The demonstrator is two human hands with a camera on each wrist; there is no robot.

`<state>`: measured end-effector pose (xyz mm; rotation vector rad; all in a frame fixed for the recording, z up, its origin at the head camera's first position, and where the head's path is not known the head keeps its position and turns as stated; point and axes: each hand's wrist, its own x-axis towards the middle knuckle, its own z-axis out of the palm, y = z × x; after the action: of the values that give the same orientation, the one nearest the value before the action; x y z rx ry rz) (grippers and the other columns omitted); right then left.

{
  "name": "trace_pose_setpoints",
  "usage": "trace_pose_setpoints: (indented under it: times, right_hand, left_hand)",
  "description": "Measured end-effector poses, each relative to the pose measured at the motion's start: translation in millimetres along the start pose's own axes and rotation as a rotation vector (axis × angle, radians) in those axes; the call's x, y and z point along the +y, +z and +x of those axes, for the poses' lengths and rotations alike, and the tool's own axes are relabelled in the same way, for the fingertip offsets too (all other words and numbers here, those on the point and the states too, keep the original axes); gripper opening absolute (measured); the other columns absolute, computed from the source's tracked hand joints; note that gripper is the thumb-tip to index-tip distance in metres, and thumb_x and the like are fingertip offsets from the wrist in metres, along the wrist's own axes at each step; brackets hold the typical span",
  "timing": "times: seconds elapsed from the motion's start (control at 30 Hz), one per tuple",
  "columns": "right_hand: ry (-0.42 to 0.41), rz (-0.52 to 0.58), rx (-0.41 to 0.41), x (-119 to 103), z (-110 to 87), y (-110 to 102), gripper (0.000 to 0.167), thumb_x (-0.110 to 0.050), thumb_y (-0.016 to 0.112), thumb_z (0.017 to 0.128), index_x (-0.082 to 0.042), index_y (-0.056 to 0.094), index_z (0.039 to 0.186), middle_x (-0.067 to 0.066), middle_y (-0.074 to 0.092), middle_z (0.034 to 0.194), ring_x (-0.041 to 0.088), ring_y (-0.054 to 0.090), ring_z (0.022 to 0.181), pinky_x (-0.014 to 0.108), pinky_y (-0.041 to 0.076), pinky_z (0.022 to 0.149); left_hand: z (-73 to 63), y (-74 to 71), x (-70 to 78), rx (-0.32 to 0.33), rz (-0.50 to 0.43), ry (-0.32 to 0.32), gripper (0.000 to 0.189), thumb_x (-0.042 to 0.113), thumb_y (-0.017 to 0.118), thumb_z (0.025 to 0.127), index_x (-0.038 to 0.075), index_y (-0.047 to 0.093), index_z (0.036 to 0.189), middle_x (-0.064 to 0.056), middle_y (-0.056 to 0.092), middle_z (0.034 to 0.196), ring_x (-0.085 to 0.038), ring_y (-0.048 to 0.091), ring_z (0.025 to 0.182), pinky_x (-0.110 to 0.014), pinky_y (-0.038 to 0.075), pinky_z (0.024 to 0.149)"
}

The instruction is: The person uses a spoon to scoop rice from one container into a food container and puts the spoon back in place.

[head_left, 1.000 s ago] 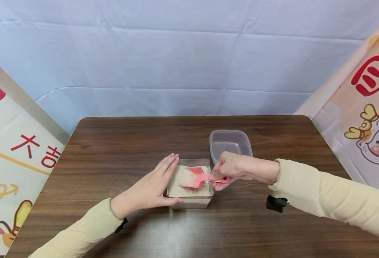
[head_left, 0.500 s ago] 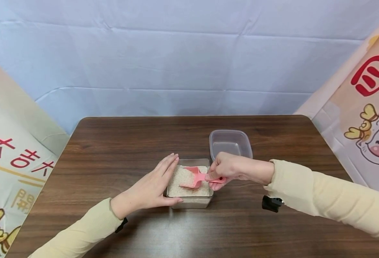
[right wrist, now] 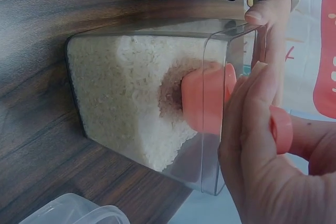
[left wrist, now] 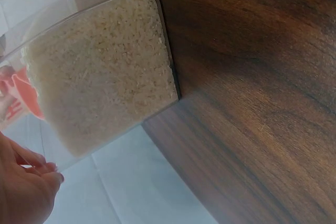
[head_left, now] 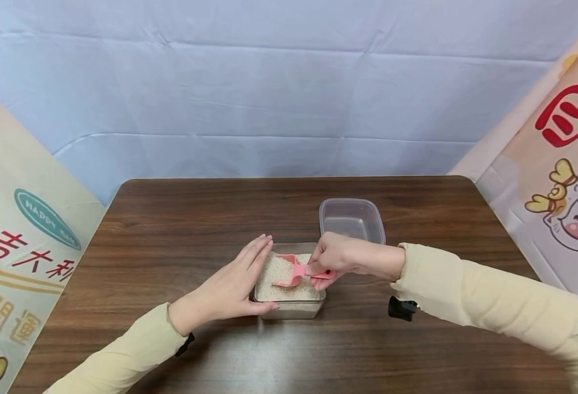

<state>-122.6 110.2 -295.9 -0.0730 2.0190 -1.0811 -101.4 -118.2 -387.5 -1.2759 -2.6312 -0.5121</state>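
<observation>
A clear rectangular container of rice stands on the table, its rice surface below the rim. My left hand rests along its left side, fingers long and straight at the far left rim, thumb across the near rim. With my right hand I pinch the handle of a pink scoop between thumb and fingers. The scoop's bowl holds a heap of rice and lies in the container, tilted with its mouth to the left. Through the wall, the right wrist view shows a hollow in the rice beneath the bowl.
A second, see-through plastic box stands just behind and right of the rice container, partly covered by my right hand. Brown wood table lies all around, with a pale cloth behind it and printed banners at both sides.
My right hand has moved a little to the left, carrying the scoop with it across the rice. The left hand stays put. The banner at the left has shifted leftward.
</observation>
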Motion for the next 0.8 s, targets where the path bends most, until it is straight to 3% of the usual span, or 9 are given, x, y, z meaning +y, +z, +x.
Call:
trace_pose_setpoints:
  times: [0.3, 0.8]
  right_hand:
    - [0.013, 0.005, 0.004, -1.1, 1.9, 1.9, 0.019, 0.002, 0.055, 0.087, 0.017, 0.062, 0.097, 0.006, 0.061, 0.058, 0.006, 0.058, 0.049, 0.023, 0.054, 0.058]
    - [-0.046, 0.046, -0.034, 4.6, -0.6, -2.4, 0.020, 0.005, 0.052, 0.087, 0.020, 0.060, 0.098, 0.005, 0.061, 0.059, 0.006, 0.058, 0.051, 0.022, 0.054, 0.059]
  left_hand:
    - [-0.1, -0.1, -0.4, 0.022, 0.003, 0.019, 0.101, 0.058, 0.059, 0.075, -0.009, 0.020, 0.140, -0.018, 0.018, 0.147, -0.029, 0.019, 0.136, -0.037, 0.029, 0.105]
    - [-0.3, -1.1, 0.1, 0.006, 0.002, 0.019, 0.101, 0.058, 0.058, 0.076, -0.008, 0.019, 0.141, -0.018, 0.018, 0.147, -0.031, 0.019, 0.135, -0.037, 0.030, 0.105]
